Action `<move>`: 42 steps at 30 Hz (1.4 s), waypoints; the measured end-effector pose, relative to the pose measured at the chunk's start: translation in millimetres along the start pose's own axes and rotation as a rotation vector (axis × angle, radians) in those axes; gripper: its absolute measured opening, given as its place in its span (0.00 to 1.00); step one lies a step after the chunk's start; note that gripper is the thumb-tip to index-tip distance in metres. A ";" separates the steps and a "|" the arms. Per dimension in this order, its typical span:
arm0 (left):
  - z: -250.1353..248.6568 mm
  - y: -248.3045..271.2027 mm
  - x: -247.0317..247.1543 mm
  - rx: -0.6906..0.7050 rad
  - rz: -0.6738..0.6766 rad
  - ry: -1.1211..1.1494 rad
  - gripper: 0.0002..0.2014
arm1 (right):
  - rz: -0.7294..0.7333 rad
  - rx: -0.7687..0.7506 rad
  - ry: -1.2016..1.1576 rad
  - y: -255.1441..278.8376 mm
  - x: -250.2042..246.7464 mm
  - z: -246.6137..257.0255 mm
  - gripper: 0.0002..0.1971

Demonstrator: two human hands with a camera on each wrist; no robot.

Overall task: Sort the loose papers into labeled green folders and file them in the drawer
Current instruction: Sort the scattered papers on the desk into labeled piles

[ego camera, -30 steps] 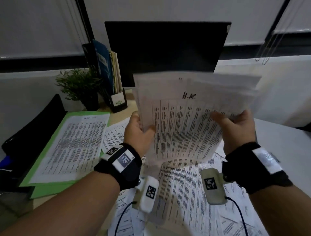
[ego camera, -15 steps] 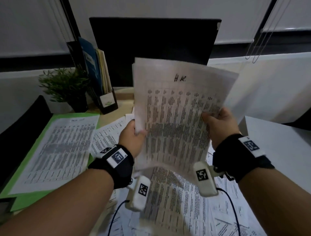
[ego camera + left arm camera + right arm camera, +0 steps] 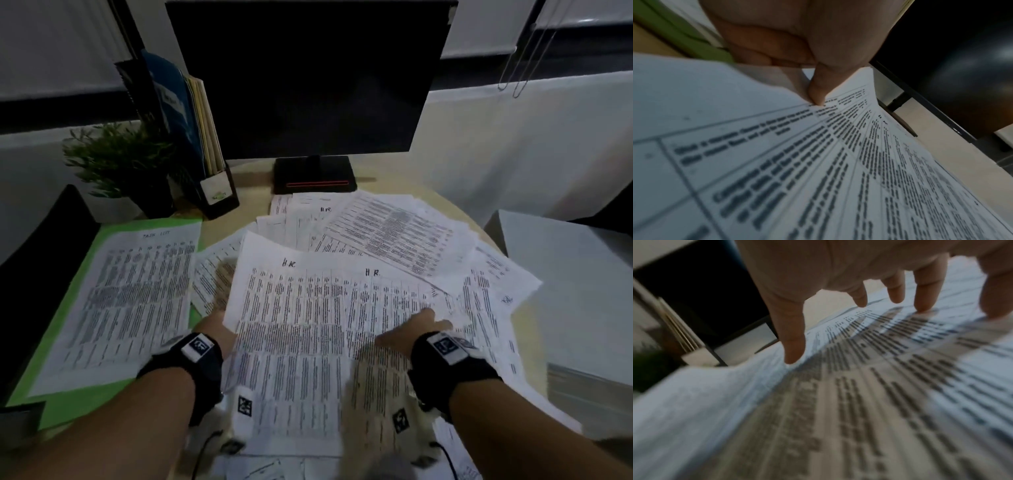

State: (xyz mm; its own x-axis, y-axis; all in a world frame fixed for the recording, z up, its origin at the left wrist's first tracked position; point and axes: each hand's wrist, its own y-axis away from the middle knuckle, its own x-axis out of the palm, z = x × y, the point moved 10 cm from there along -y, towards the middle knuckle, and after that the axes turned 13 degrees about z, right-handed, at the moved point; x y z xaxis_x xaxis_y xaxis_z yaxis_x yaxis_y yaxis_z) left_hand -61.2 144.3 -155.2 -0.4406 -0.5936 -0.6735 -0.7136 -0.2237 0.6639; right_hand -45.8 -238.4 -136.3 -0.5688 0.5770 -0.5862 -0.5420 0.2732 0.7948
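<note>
HR sheets between the hands, green folder off to the left

Head view: the HR sheets point(image 3: 301, 329) lie low over the desk point(image 3: 394, 171) between both hands, long axis running away from the person; the open green folder point(image 3: 68, 401) lies beyond the left hand point(image 3: 214, 325), which is the nearer one. Left wrist view: the left hand point(image 3: 797, 40) pinches the sheets' left edge point(image 3: 838, 162), thumb on top, with a strip of the folder point(image 3: 684, 37) just behind the knuckles. Right wrist view: the right hand point(image 3: 849, 269) is spread, its fingertips point(image 3: 923, 306) resting on the print point(image 3: 859, 394) and gripping nothing.
</note>
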 end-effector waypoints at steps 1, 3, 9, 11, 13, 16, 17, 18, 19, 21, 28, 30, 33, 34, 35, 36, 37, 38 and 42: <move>4.1 -0.6 4.1 -0.001 0.002 0.009 0.18 | -0.037 0.024 0.019 1.9 1.7 -1.0 0.63; 8.2 -0.6 7.4 0.017 -0.005 0.045 0.15 | -0.094 0.053 0.044 3.5 2.9 -4.7 0.67; 27.1 -2.1 6.0 0.058 0.027 0.227 0.16 | -0.134 -0.136 -0.178 21.9 -9.6 4.8 0.30; 35.2 -4.2 3.1 0.047 0.018 0.252 0.14 | -0.233 -0.229 -0.027 36.4 -17.9 14.9 0.07; 47.2 -8.2 -1.9 0.023 0.005 0.285 0.17 | -0.317 -0.324 0.095 49.8 -18.2 28.2 0.12; 55.6 -12.0 -10.1 0.034 -0.016 0.325 0.14 | -0.410 -0.424 0.178 62.0 -18.6 41.6 0.12; 56.2 -12.9 -12.8 0.048 -0.023 0.329 0.12 | -0.416 -0.432 0.185 63.8 -18.0 43.6 0.10; 56.0 -13.8 -15.5 0.063 -0.031 0.326 0.11 | -0.406 -0.442 0.165 63.9 -17.1 44.9 0.07; 56.0 -14.5 -17.4 0.072 -0.033 0.321 0.10 | -0.386 -0.458 0.112 62.8 -16.3 45.7 0.06; 56.1 -16.7 -18.5 0.078 -0.029 0.308 0.08 | -0.360 -0.503 -0.015 62.5 -16.2 48.1 0.12; 48.6 -14.5 -10.4 0.086 -0.020 0.257 0.07 | -0.326 -0.577 -0.012 58.0 -16.0 57.9 0.05; 46.9 -15.5 -5.0 0.089 -0.007 0.251 0.10 | -0.231 -0.624 0.099 54.9 5.0 68.2 0.10; 50.9 -17.1 1.7 0.077 0.019 0.269 0.13 | -0.187 -0.553 0.284 47.4 32.0 71.9 0.11; 51.7 -15.8 4.6 0.069 0.029 0.265 0.14 | -0.196 -0.526 0.306 45.7 36.2 70.0 0.07; 53.2 -14.7 6.7 0.061 0.031 0.267 0.15 | -0.198 -0.511 0.307 44.9 39.3 69.0 0.03; 54.0 -13.1 8.1 0.060 0.025 0.269 0.14 | -0.191 -0.503 0.304 43.5 43.1 67.2 0.05; 54.4 -11.1 9.1 0.059 0.017 0.272 0.14 | -0.181 -0.501 0.303 42.6 46.4 65.5 0.08; 53.8 -8.9 9.1 0.066 0.004 0.277 0.14 | -0.181 -0.502 0.303 40.7 47.7 64.6 0.09; 54.4 -7.4 9.0 0.065 -0.019 0.286 0.15 | -0.216 -0.501 0.310 38.1 39.9 62.8 0.09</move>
State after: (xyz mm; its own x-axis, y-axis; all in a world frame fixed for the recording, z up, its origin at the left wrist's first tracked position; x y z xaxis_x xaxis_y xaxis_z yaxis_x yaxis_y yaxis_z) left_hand -89.4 182.6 -183.9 -0.2622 -0.7856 -0.5604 -0.7574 -0.1924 0.6240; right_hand -50.3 -156.6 -119.5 -0.5264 0.2787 -0.8033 -0.8461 -0.0783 0.5272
